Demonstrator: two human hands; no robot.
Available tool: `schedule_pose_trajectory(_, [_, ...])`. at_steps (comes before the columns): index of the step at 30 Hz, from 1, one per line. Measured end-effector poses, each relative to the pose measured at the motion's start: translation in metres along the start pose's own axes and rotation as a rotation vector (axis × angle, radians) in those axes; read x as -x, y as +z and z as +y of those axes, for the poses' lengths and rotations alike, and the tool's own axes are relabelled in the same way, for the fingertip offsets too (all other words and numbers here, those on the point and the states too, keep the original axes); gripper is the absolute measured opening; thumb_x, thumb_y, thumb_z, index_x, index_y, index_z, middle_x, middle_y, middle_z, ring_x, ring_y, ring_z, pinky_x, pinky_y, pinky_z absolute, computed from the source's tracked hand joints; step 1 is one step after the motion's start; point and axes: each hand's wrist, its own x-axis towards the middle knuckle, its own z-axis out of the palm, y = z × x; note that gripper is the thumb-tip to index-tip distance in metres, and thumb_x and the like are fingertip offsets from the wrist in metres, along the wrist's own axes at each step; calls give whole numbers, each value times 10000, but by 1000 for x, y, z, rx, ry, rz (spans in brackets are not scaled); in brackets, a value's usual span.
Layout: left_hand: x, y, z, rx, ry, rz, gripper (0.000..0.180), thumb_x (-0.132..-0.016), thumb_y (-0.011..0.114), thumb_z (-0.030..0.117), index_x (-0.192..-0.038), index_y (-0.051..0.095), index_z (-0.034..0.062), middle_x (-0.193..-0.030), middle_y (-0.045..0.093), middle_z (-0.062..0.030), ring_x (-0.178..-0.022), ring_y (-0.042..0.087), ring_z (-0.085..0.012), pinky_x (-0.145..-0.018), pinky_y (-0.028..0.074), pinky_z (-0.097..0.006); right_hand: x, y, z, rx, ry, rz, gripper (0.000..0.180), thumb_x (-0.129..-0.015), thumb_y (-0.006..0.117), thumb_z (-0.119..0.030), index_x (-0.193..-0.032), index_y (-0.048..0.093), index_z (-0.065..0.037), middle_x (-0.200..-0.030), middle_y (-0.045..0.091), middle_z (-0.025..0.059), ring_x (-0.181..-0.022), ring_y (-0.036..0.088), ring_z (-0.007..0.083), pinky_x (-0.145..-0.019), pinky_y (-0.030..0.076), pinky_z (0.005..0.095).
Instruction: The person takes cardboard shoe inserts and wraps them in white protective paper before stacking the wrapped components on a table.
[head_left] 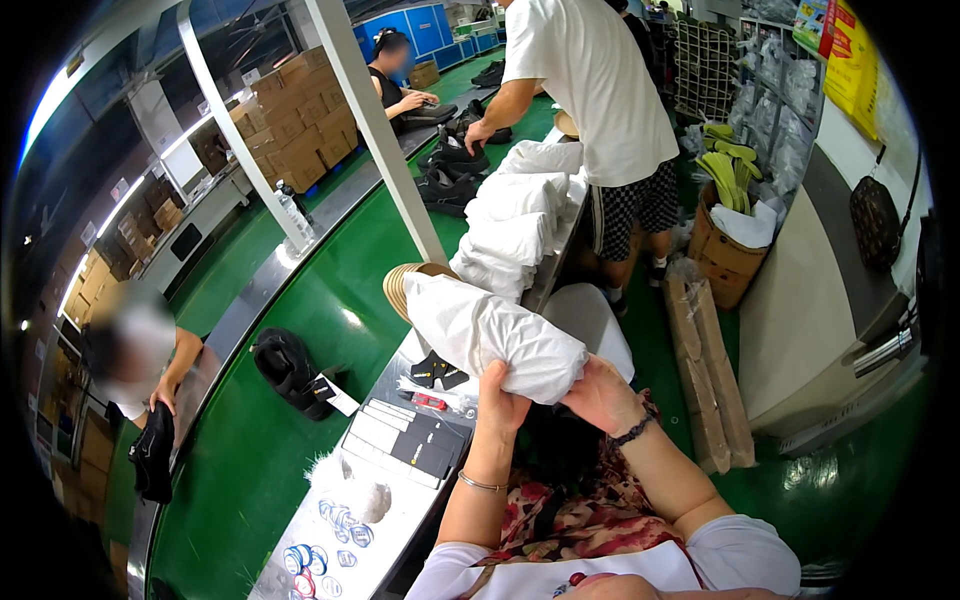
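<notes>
A long white paper-wrapped bundle (490, 335) is held up in front of me, tilted, over the edge of the white worktable (290, 540). My left hand (500, 398) grips its near underside with the thumb up along the paper. At its near right end my right hand (606, 396) is closed round the paper. What the paper wraps is hidden. Beyond it, more white wrapped bundles (510, 225) lie in a row. Under my left forearm's side are dark printed cards (425, 445), black tags (437, 370) and a small red tool (430, 401).
A black shoe (290, 370) with a tag lies on the green conveyor (235, 460). Round stickers (305, 560) and a white fluffy clump (350, 490) sit on the table. People work across the conveyor and ahead. Long cartons (705, 370) and a box of green pieces (725, 240) stand right.
</notes>
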Motion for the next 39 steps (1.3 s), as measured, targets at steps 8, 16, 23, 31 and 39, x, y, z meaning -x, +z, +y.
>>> schedule_pose_trajectory(8, [-8, 1, -30, 15, -8, 221, 546, -834, 567, 334, -1226, 418, -16, -1181, 522, -132, -1096, 514, -254, -975, 389, -388, -6, 24, 6, 851, -518, 111, 946, -679, 798, -244, -1362, 183, -19, -1270, 373, 154, -1163, 394, 216, -991, 322, 334])
schedule_pose_trajectory(16, [-7, -7, -27, -848, 380, 374, 602, -887, 554, 249, -1338, 281, -41, -1327, 369, -173, -1231, 354, -276, -1032, 271, -378, -6, 10, -3, 1229, -728, 399, 738, -672, 786, -201, -1222, 332, -10, -1097, 468, 133, -997, 490, 202, -867, 414, 321])
schedule_pose_trajectory(23, [-18, -5, -2, -1405, 492, 270, 499, -934, 467, 220, -1269, 342, -128, -1225, 434, -296, -1133, 437, -379, -967, 335, -377, -3, 16, -53, 1825, -978, -200, 746, -566, 815, -123, -1160, 373, -35, -1065, 492, 185, -937, 511, 355, -787, 437, 417])
schedule_pose_trajectory(31, [-38, -13, 14, -109, -144, 247, 276, -913, 529, 279, -940, 586, 10, -876, 617, -44, -793, 588, -142, -728, 473, -298, 5, 12, -68, 1652, -902, -254, 757, -560, 824, -139, -1163, 379, -37, -1074, 493, 180, -952, 514, 331, -814, 437, 400])
schedule_pose_trajectory(39, [-71, -18, 13, 20, -307, 210, 283, -905, 524, 295, -982, 578, 28, -968, 632, -77, -887, 615, -195, -814, 484, -369, 10, -16, -30, 1370, -636, 269, 725, -619, 792, -174, -1186, 363, -34, -1080, 472, 119, -984, 481, 199, -865, 400, 333])
